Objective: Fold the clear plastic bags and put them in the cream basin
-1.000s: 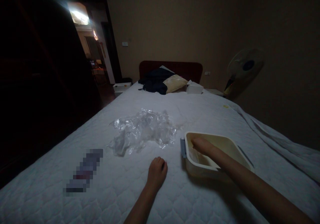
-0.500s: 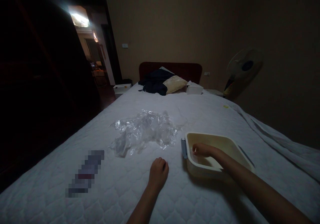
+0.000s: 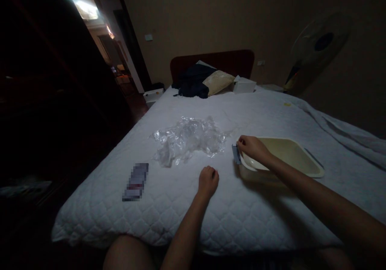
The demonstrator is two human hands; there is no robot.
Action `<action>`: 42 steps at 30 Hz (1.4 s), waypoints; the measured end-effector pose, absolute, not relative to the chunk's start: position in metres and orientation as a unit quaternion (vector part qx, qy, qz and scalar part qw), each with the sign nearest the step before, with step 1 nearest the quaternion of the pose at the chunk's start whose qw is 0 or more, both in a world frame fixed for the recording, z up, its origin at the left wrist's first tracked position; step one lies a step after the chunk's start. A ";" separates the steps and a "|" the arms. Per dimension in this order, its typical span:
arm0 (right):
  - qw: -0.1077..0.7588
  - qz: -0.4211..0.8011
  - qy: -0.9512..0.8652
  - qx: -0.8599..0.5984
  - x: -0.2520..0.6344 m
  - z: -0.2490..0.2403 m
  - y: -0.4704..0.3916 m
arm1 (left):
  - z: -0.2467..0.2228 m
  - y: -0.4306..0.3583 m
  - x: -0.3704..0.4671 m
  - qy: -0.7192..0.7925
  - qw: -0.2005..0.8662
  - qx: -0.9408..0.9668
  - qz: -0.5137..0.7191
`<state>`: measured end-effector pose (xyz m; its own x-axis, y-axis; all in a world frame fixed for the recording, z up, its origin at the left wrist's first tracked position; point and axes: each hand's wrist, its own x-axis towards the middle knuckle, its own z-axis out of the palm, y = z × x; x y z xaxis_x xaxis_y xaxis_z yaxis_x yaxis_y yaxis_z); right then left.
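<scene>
A cream plastic container (image 3: 283,151) with grey side latches sits on the right of the bed. My right hand (image 3: 253,147) is over its left rim, fingers pinched together beside the left grey latch (image 3: 237,154). Whatever those fingers may hold is hidden. Curled loosely, my left hand (image 3: 208,181) rests on the white quilted mattress cover (image 3: 169,205), with no object visible in it. Crumpled clear plastic wrap (image 3: 193,137) lies ahead of my left hand, left of the container. A blurred-out flat, dark rectangular thing (image 3: 136,182) lies further left.
Dark clothes (image 3: 193,79), a beige pillow (image 3: 218,82) and a white box (image 3: 244,86) are by the headboard (image 3: 212,57). A standing fan (image 3: 322,43) is at the right wall. The bed's near edge (image 3: 99,238) runs above my knee.
My right hand has risen from inside the container to its left rim. My left hand stays resting on the bed. The view has shifted and tilted, showing the bed's front edge and a knee.
</scene>
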<state>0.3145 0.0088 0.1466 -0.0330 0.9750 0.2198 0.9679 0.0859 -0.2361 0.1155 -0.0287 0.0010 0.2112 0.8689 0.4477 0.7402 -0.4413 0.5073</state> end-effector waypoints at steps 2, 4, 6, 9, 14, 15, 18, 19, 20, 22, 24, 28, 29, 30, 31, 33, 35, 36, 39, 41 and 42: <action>0.222 0.005 -0.719 -0.659 0.299 0.150 0.003 | 0.005 -0.032 0.109 0.516 0.105 0.776 0.348; 0.256 -0.009 -0.730 -0.634 0.282 0.151 0.000 | 0.008 -0.035 0.097 0.506 0.095 0.787 0.339; 0.270 -0.021 -0.753 -0.600 0.266 0.148 -0.002 | 0.012 -0.035 0.078 0.517 0.062 0.788 0.328; 0.270 -0.005 -0.782 -0.562 0.239 0.132 -0.001 | 0.015 -0.031 0.040 0.563 0.005 0.763 0.318; 0.225 0.056 -0.809 -0.540 0.194 0.080 0.000 | 0.007 -0.027 -0.010 0.623 -0.038 0.705 0.337; 0.222 0.062 -0.811 -0.538 0.185 0.070 0.000 | 0.004 -0.027 -0.014 0.629 -0.041 0.697 0.342; 0.245 0.043 -0.801 -0.545 0.162 0.047 0.004 | -0.001 -0.027 -0.014 0.645 -0.052 0.680 0.344; 0.249 0.034 -0.799 -0.547 0.155 0.042 0.007 | -0.002 -0.027 -0.013 0.649 -0.056 0.677 0.342; 0.249 0.023 -0.798 -0.548 0.149 0.039 0.011 | -0.003 -0.027 -0.012 0.650 -0.058 0.677 0.341; 0.240 0.002 -0.804 -0.544 0.139 0.034 0.018 | -0.003 -0.026 -0.010 0.647 -0.057 0.679 0.343; 0.232 -0.018 -0.810 -0.538 0.131 0.032 0.025 | -0.003 -0.026 -0.011 0.643 -0.055 0.681 0.347; 0.206 -0.014 -0.801 -0.562 0.122 0.027 0.031 | -0.002 -0.026 -0.012 0.646 -0.051 0.675 0.353; 0.197 -0.009 -0.797 -0.571 0.120 0.026 0.030 | -0.001 -0.026 -0.012 0.648 -0.050 0.673 0.354; 0.191 -0.006 -0.794 -0.577 0.119 0.025 0.029 | -0.001 -0.027 -0.011 0.649 -0.049 0.671 0.355; 0.188 -0.004 -0.794 -0.578 0.119 0.024 0.027 | -0.001 -0.027 -0.011 0.648 -0.048 0.672 0.356; 0.190 -0.002 -0.797 -0.573 0.119 0.025 0.023 | -0.001 -0.027 -0.011 0.647 -0.047 0.672 0.358; 0.196 0.005 -0.801 -0.566 0.121 0.026 0.018 | -0.002 -0.027 -0.011 0.647 -0.048 0.671 0.359; 0.201 0.008 -0.801 -0.564 0.123 0.028 0.015 | -0.002 -0.027 -0.010 0.647 -0.049 0.671 0.359; 0.223 0.023 -0.799 -0.558 0.132 0.039 0.012 | -0.002 -0.026 -0.011 0.646 -0.054 0.671 0.359; 0.273 0.052 -0.790 -0.546 0.139 0.052 0.015 | -0.003 -0.026 -0.011 0.645 -0.056 0.672 0.360; 0.309 0.073 -0.782 -0.536 0.143 0.060 0.018 | -0.003 -0.026 -0.011 0.644 -0.056 0.673 0.360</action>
